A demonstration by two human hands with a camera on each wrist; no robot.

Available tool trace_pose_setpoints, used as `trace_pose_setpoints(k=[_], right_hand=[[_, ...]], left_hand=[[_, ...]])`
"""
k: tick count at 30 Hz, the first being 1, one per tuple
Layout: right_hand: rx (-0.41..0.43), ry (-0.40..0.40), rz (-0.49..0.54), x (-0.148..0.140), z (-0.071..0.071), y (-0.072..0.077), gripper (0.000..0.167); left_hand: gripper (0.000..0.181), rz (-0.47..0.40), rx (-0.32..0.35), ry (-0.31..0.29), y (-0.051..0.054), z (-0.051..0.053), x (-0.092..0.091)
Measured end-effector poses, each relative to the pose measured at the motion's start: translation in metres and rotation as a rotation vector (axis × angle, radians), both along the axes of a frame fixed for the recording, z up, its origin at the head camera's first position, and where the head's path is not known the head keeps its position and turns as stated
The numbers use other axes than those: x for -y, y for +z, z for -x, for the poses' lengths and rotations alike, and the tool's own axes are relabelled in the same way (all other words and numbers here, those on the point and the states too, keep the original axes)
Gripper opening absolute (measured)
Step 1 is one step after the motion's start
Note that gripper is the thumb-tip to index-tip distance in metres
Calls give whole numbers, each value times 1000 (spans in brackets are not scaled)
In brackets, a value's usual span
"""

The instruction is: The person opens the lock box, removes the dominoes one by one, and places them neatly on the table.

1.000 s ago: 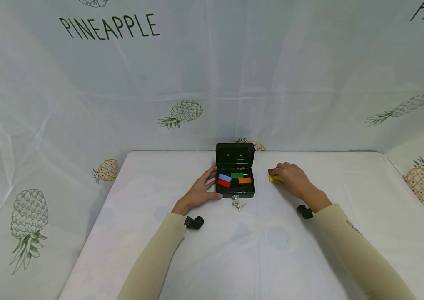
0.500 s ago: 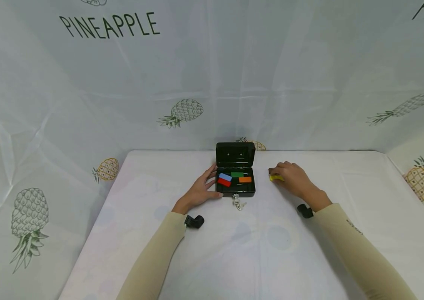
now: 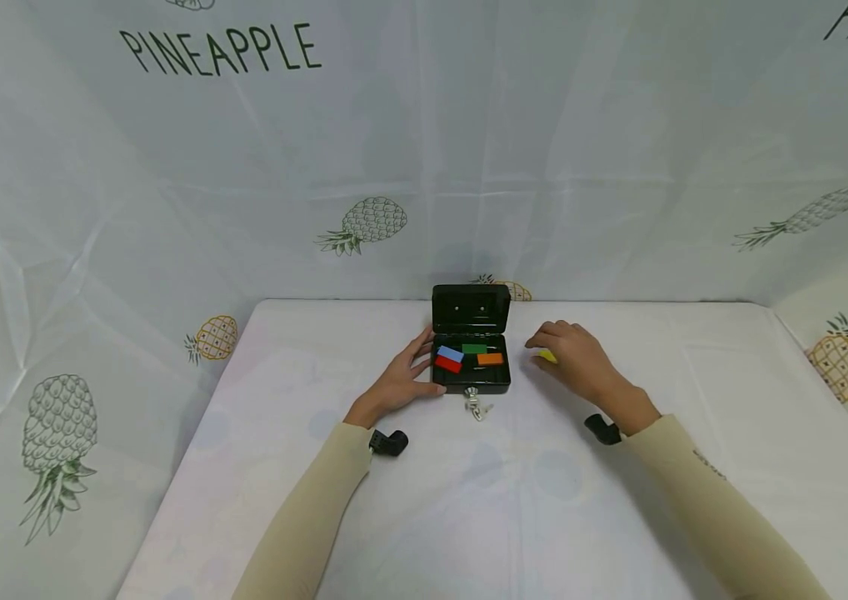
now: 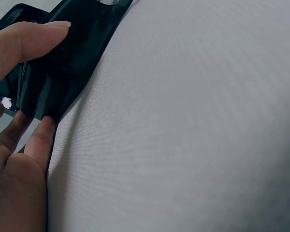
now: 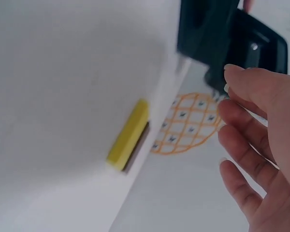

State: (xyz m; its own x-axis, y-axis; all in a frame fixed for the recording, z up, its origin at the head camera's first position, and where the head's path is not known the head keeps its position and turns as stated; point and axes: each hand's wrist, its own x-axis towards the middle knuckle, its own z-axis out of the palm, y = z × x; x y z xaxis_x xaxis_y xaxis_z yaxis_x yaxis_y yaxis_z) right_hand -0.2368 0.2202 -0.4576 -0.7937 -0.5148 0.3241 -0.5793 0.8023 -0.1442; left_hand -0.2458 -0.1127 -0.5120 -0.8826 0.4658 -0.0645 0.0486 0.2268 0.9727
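Observation:
A black cash box [image 3: 495, 387] stands with its lid [image 3: 470, 310] raised, and coloured blocks lie inside. My left hand [image 3: 396, 383] holds its front left corner, thumb at the front and fingers along the left side. To the right, my right hand [image 3: 577, 360] is raised above the table with loosely bent fingers. Nothing shows between its thumb and fingers in the right wrist view. Apart from that hand, a yellow block [image 5: 128, 137] lies on the table against a brown block [image 5: 137, 147]; the head view mostly hides both.
Inside the box are a blue block [image 3: 450, 355], a red block [image 3: 448, 365], a green block [image 3: 474, 349] and an orange block [image 3: 490, 359]. Keys [image 3: 477, 408] hang from the front lock. A pineapple-print cloth [image 3: 364, 142] rises behind the table's back edge.
My right hand has let go of the yellow and brown blocks and moved slightly up and left. My left hand and the cash box have stayed put.

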Motion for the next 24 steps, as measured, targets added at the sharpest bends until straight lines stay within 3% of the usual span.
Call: trace_pose_setpoints(k=[9,24], right_hand=[[-39,59,4,26,-6,9,25],[27,138,-11,75,2,3,21]], left_hand=[[113,6,-6,8,0,1,-1],[113,9,-4,10,-1,2,-1]])
